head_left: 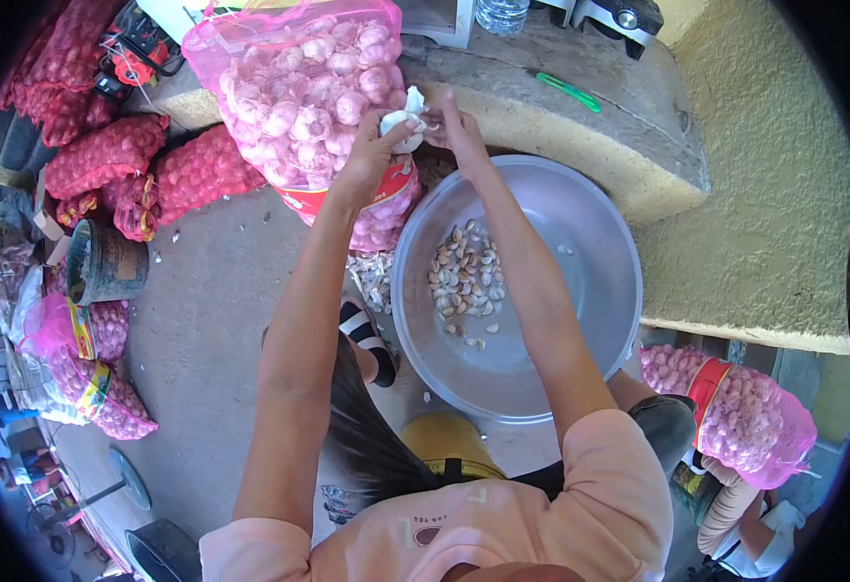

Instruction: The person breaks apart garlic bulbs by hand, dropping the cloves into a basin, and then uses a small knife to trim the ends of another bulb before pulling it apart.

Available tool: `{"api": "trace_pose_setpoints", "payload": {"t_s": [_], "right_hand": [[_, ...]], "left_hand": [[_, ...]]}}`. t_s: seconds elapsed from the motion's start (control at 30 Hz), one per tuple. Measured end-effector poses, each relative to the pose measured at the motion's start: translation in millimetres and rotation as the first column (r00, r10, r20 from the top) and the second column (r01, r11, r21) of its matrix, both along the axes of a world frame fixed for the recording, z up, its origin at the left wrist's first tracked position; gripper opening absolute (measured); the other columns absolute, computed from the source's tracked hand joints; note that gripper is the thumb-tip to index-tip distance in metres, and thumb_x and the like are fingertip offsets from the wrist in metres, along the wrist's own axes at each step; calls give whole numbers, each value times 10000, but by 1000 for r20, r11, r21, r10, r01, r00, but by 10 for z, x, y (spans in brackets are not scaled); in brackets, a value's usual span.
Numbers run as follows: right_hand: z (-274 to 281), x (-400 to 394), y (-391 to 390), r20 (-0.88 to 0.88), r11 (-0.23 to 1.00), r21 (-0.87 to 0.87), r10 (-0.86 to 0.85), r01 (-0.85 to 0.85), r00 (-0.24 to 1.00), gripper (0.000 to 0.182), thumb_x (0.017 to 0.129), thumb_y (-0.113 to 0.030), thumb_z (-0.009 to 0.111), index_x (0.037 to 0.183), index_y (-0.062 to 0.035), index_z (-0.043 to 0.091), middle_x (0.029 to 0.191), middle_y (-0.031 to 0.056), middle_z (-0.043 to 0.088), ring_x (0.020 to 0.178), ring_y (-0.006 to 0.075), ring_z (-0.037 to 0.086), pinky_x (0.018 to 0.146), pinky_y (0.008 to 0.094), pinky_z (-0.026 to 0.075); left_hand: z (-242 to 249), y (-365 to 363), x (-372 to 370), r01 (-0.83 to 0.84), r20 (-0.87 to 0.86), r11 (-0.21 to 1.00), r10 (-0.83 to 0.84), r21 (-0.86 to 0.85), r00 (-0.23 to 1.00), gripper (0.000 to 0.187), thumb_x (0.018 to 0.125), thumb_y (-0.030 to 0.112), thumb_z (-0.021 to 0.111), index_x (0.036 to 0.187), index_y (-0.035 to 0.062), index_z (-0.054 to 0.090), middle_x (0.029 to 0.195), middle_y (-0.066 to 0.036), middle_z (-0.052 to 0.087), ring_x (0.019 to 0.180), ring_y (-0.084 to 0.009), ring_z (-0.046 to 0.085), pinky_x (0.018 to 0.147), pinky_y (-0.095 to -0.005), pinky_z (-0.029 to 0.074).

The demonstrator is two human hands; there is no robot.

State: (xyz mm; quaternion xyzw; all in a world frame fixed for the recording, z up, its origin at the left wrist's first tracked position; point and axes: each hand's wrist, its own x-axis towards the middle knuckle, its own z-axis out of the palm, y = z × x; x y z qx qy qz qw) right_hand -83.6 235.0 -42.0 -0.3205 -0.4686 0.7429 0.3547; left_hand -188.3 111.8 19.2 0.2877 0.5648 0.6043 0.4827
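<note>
A white garlic bulb [405,129] with loose papery skin is gripped by my left hand [370,155], thumb on its near side. On the bulb's right side, the fingers of my right hand [464,144] are pressed to it, partly hidden, with one finger raised. Both hands are above the edge of a large pink mesh sack [313,121] full of garlic bulbs. Below my right forearm stands a wide grey basin [594,320]; a heap of loose garlic cloves [464,274] lies in its left part.
Behind the basin is a concrete ledge [638,145] bearing a green cutter knife [568,91] and a water bottle [502,15]. Red mesh sacks [105,155] and a dark bucket [105,262] stand left. Another garlic sack [735,417] is at right, near a person [759,533].
</note>
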Motion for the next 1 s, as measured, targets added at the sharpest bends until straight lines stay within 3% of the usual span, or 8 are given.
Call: {"api": "trace_pose_setpoints", "payload": {"t_s": [0.1,0.2,0.43,0.5,0.53,0.63,0.87,1.0], "right_hand": [[79,-52,27,23,969,83,230,-231,973,329,877,-354,654,953,-34,669,862,23,662,731,119,637,664,258,531],[106,-73,16,3,975,63,212,-211,977,291,862,-309,681,966,-37,666,873,41,659,733,113,634,661,245,530],[-427,-284,148,-130,972,-215,65,-92,989,255,927,-277,582,950,-42,678,852,19,648,727,134,638,659,268,537],[-815,-206,270,313,1000,6,-1,-1,950,253,916,-260,567,984,-43,676,903,65,674,776,198,662,692,319,539],[-1213,-228,443,511,925,370,-122,-90,851,273,867,-237,597,1038,-35,662,996,159,676,863,262,667,755,367,525],[-774,-68,171,635,836,512,-215,-196,742,316,819,-229,619,1044,-11,660,1044,245,643,955,322,644,817,381,501],[-1281,-117,265,576,907,399,-135,-133,806,330,797,-261,645,997,-2,677,1016,252,649,1011,357,620,851,390,485],[-839,-49,170,603,913,383,-134,-138,786,372,853,-305,619,1013,30,639,950,188,666,859,237,660,759,349,519]], "left_hand": [[-54,24,-4,77,-43,995,-74,62,996,352,917,251,610,1184,75,460,1077,-35,585,962,-114,579,767,-271,492],[-40,24,32,41,-151,998,-34,43,988,335,918,231,607,1177,74,462,1068,-36,585,974,-127,583,775,-272,494],[62,-3,67,109,-12,982,-108,154,994,335,921,180,595,1195,63,441,1111,-69,560,997,-153,589,799,-303,508],[148,-2,87,138,27,975,-145,176,989,333,933,184,576,1213,67,439,1163,-73,549,1030,-165,584,829,-322,512],[173,11,112,121,83,976,-138,183,987,353,930,173,576,1226,51,428,1174,-82,544,1039,-178,583,847,-340,516],[146,39,109,71,185,978,-108,197,977,375,923,143,573,1238,19,411,1183,-104,538,1049,-205,584,875,-368,521],[84,49,19,-8,367,980,-67,200,928,437,877,106,603,1230,14,364,1168,-135,521,1023,-222,585,847,-387,519],[117,42,82,-87,308,987,42,134,951,388,916,118,567,1250,24,394,1191,-130,537,1052,-211,567,913,-405,483]]}}
